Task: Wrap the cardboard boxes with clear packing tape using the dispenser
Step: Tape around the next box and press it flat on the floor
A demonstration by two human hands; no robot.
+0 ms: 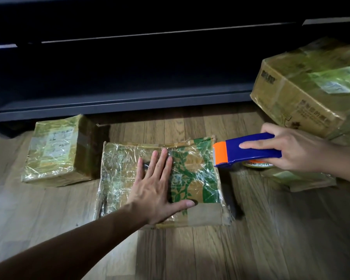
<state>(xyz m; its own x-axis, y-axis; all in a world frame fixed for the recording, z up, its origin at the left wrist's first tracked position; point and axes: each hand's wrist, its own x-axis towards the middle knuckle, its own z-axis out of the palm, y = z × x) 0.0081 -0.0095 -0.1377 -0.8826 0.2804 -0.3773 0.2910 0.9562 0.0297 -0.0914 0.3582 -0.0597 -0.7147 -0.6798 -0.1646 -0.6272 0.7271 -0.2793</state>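
Note:
A flat cardboard box with green leaf print [194,178] lies on the wooden floor, its top covered in wrinkled clear tape. My left hand [158,186] presses flat on its top, fingers straight and spread. My right hand [289,150] grips a blue tape dispenser with an orange blade end [249,151] just beyond the box's right edge, blade at the top right corner. The tape roll [258,164] shows under the dispenser.
A smaller taped box [55,154] sits at the left. A large taped box [311,89] stands at the right, with flat cardboard [303,178] below it. A dark low shelf unit [129,102] runs along the back. Wooden floor [271,229] lies in front.

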